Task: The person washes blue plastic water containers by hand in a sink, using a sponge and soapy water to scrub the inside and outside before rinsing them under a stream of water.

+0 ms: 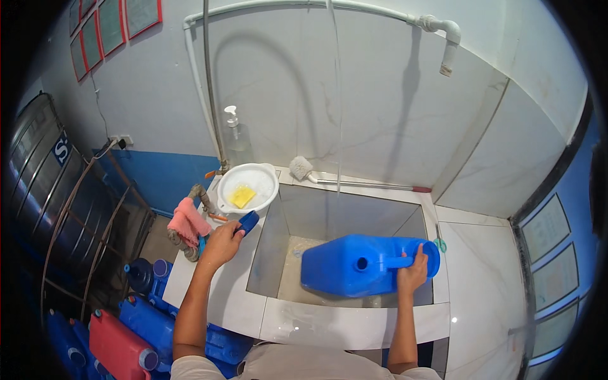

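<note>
My left hand (223, 243) pinches a round blue plastic cap (248, 223) just below a white plastic basin (272, 184). In the basin lie a yellow sponge (242, 196) and suds. Gripped by its handle in my right hand (414, 271) is a blue plastic water jug (339, 266), tilted on its side over the tiled sink (270, 263). The jug's wide mouth, at the right end, is uncapped, and a small round opening shows on its top. A thin stream of water (337, 118) falls into the sink behind the jug.
Behind the sink lies a long-handled brush (301, 168); a pump bottle (237, 142) stands by the wall. Pink cloth (189, 222) hangs over a pipe at left. Green-handled scissors (441, 245) rest at the right edge. Several jugs, one red (118, 343), stand on the floor by a metal tank (42, 180).
</note>
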`<act>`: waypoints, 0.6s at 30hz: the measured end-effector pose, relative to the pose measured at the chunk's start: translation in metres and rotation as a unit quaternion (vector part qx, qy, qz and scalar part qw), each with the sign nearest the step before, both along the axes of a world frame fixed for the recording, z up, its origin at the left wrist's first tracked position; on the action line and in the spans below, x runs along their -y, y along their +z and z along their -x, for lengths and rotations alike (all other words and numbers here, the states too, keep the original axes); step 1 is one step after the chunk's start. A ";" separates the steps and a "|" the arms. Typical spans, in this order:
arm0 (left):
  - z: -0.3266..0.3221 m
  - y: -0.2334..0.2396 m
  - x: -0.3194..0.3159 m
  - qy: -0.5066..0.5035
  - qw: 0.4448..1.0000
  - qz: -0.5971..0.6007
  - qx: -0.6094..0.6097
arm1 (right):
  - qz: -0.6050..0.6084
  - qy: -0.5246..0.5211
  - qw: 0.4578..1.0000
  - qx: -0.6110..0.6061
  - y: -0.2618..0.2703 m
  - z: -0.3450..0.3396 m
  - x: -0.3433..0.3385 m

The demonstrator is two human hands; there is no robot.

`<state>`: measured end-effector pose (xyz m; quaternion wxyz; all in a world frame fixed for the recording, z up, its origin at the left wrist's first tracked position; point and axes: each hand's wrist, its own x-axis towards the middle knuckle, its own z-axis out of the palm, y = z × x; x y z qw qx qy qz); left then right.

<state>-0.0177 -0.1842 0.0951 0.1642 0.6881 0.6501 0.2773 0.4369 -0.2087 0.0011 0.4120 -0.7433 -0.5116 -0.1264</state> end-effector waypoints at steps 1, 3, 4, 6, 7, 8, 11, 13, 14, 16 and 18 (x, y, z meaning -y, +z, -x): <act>-0.010 0.003 -0.006 -0.002 0.999 0.006 0.040 | 0.023 -0.012 1.000 0.012 -0.007 -0.001 0.003; -0.026 0.004 -0.021 -0.012 0.997 0.027 0.076 | 0.069 -0.038 0.997 0.022 -0.017 -0.005 0.014; -0.031 -0.001 -0.031 -0.013 0.991 0.041 0.129 | 0.114 -0.053 0.992 0.030 -0.022 -0.003 0.019; -0.039 -0.022 -0.054 -0.018 0.969 0.056 0.240 | 0.156 -0.017 0.987 0.039 -0.023 -0.018 0.031; -0.044 -0.027 -0.064 -0.019 0.969 0.058 0.240 | 0.199 0.023 0.979 0.051 -0.014 -0.024 0.037; -0.050 -0.032 -0.074 -0.031 0.946 0.099 0.307 | 0.310 0.071 0.948 0.003 0.000 -0.031 0.042; -0.085 -0.034 -0.105 -0.040 0.909 0.191 0.368 | 0.454 0.032 0.863 0.219 0.025 -0.067 0.027; -0.089 -0.048 -0.120 -0.005 0.870 0.246 0.427 | 0.320 0.194 0.924 0.083 0.106 -0.003 -0.037; -0.107 -0.052 -0.131 -0.022 0.852 0.258 0.455 | 0.184 0.279 0.942 0.044 0.109 0.014 -0.073; -0.128 -0.071 -0.155 -0.037 0.844 0.295 0.446 | 0.320 0.422 0.816 -0.231 0.112 0.059 -0.160; -0.148 -0.086 -0.179 -0.050 0.840 0.327 0.431 | 0.348 0.410 0.733 -0.417 0.107 0.104 -0.214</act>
